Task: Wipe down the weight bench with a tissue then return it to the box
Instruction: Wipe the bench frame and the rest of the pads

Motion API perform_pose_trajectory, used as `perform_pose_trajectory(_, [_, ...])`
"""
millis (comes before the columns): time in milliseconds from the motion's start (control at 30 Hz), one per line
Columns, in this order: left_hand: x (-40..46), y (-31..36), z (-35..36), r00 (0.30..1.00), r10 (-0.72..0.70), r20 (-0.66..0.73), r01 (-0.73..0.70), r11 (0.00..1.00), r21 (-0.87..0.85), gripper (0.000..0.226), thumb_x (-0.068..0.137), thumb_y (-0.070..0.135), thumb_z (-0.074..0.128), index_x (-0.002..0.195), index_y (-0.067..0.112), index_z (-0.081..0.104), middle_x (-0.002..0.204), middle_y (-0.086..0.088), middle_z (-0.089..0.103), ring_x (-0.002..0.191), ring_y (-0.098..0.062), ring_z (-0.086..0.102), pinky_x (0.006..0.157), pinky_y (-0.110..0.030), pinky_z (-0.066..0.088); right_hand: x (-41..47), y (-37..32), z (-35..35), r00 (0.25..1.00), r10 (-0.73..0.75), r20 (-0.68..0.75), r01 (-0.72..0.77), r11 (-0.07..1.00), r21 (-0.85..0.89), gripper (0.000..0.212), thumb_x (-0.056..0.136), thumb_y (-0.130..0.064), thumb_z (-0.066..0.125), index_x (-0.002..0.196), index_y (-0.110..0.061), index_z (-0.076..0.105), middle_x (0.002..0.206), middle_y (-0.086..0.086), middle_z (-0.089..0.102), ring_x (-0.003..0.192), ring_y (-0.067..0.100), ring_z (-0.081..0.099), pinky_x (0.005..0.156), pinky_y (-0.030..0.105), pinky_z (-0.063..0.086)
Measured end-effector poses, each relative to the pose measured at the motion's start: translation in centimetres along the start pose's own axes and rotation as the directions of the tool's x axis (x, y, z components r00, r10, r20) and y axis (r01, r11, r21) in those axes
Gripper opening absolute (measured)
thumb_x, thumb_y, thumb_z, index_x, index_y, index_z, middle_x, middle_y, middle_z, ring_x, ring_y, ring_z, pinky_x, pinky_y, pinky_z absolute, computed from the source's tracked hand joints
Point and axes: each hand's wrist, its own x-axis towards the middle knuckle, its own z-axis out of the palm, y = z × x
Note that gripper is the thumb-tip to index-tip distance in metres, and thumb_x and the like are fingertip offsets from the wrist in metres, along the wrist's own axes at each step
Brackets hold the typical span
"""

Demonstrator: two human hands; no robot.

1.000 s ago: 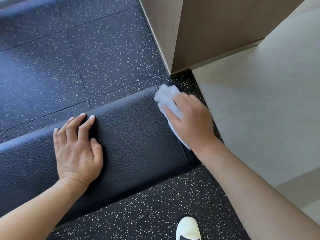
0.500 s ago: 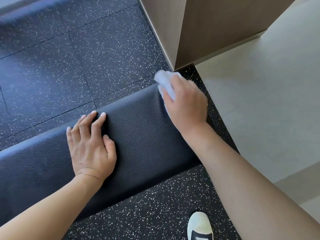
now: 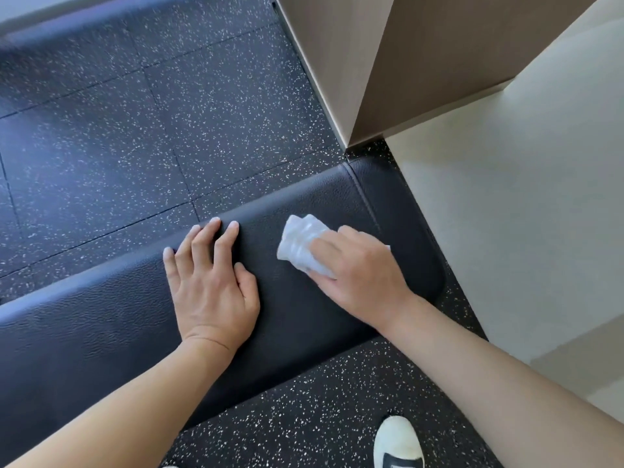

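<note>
- The right hand (image 3: 359, 275) has its grip on a crumpled white tissue (image 3: 300, 246), fingers curled over the back half of the wad and pressing it down on the worktop (image 3: 101, 332), which here is the black padded weight bench.
- The tissue bulges out past the fingertips on the left side, and a small corner of it peeks out on the right side of the hand too. Can't tell where the thumb sits, it's hidden under the hand.
- That hand is palm down, knuckles up, and its bare forearm comes in from the lower right corner.
- The left hand (image 3: 209, 285) holds nothing: its grip is spread flat on the padding, fingers straight and slightly fanned, with the fingertips reaching the far rounded edge of the pad.
- Its thumb angles toward the tissue, close but not touching it. The forearm comes in from the lower left.
- Both hands are near the right end of the bench, just before the stitched seam.
- Around it: speckled black rubber floor (image 3: 169, 113), a wood-panel corner (image 3: 371, 62), pale flooring (image 3: 523, 214) on the right, and a white shoe (image 3: 398, 444) at the bottom.
</note>
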Motion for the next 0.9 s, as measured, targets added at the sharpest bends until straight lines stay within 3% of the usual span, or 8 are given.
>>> perform_pose_trajectory(100, [0.1,-0.2,0.0,1.0,-0.007,0.012,0.008,1.0,-0.014,0.059,0.091,0.028,0.046,0.149,0.021,0.05,0.158,-0.005,0.044,0.15,-0.035,0.034,0.126,-0.063,0.014,-0.6,2.4,-1.2,0.958,0.265,-0.11,-0.27,0.962,-0.033,0.021,0.096,-0.033,0.07,0.09,-0.017,0.057,0.082,0.002,0.062,0.067,0.03,0.051,0.054,0.037,0.04])
perform_pose_trajectory(167, [0.1,-0.3,-0.2,0.999,-0.003,0.036,0.003,1.0,-0.027,0.058,0.092,0.03,0.045,0.15,0.022,0.049,0.158,-0.005,0.043,0.151,-0.034,0.033,0.127,-0.063,0.013,0.7,1.8,-0.8,0.832,0.518,-0.201,-0.538,0.841,-0.061,0.027,0.098,-0.036,0.067,0.091,-0.011,0.059,0.082,0.006,0.063,0.069,0.035,0.053,0.053,0.036,0.038])
perform_pose_trajectory(233, [0.1,-0.3,-0.6,0.998,0.001,0.068,0.003,0.998,-0.055,0.058,0.093,0.03,0.043,0.151,0.023,0.047,0.16,-0.004,0.041,0.153,-0.032,0.029,0.127,-0.063,0.011,2.7,-1.1,1.1,0.728,0.632,-0.265,-0.674,0.731,-0.108,0.028,0.099,-0.035,0.065,0.095,-0.007,0.061,0.089,0.01,0.067,0.074,0.037,0.058,0.055,0.037,0.036])
perform_pose_trajectory(367, [0.2,-0.7,-1.2,0.986,0.038,0.163,-0.026,0.997,-0.077,0.059,0.099,0.036,0.03,0.156,0.026,0.039,0.168,-0.001,0.031,0.158,-0.028,0.019,0.128,-0.062,0.006,5.7,-9.7,4.8,0.768,0.621,-0.161,-0.636,0.768,-0.074,0.027,0.102,-0.039,0.059,0.11,-0.014,0.066,0.108,0.003,0.07,0.085,0.031,0.061,0.065,0.042,0.044])
perform_pose_trajectory(500, [-0.1,-3.0,-2.4,0.945,0.2,0.259,-0.187,0.98,-0.073,0.056,0.108,0.034,0.032,0.163,0.023,0.03,0.175,-0.002,0.017,0.162,-0.028,0.009,0.129,-0.06,0.007,2.5,-14.1,4.8,0.78,0.595,-0.194,-0.609,0.793,-0.013,0.02,0.095,-0.032,0.069,0.094,-0.012,0.067,0.091,0.004,0.069,0.07,0.029,0.058,0.057,0.042,0.048])
perform_pose_trajectory(633, [0.4,-6.6,-4.9,0.817,0.426,0.388,-0.46,0.888,-0.008,0.064,0.104,0.035,0.031,0.166,0.022,0.025,0.176,-0.005,0.014,0.163,-0.029,0.007,0.129,-0.056,0.014,-2.8,-13.8,3.2,0.844,0.463,-0.27,-0.495,0.867,-0.058,0.022,0.083,-0.018,0.081,0.074,-0.01,0.063,0.069,0.004,0.058,0.056,0.027,0.051,0.045,0.036,0.043])
perform_pose_trajectory(733, [2.0,-6.4,-6.6,0.7,0.524,0.486,-0.613,0.789,0.032,0.07,0.097,0.036,0.032,0.165,0.02,0.029,0.174,-0.007,0.02,0.161,-0.034,0.013,0.126,-0.057,0.023,-5.5,-10.7,1.6,0.86,0.422,-0.286,-0.47,0.873,-0.126,0.023,0.08,-0.016,0.085,0.073,-0.01,0.065,0.07,0.003,0.06,0.054,0.026,0.049,0.043,0.034,0.043])
perform_pose_trajectory(900, [3.5,0.2,-5.2,0.473,0.718,0.511,-0.824,0.565,-0.031,0.064,0.101,0.03,0.041,0.164,0.021,0.034,0.172,-0.005,0.025,0.159,-0.033,0.021,0.126,-0.055,0.022,-5.9,-3.0,-1.9,0.679,0.651,-0.338,-0.683,0.729,0.032,0.017,0.093,-0.025,0.072,0.096,-0.014,0.061,0.087,0.006,0.068,0.065,0.033,0.056,0.052,0.039,0.05])
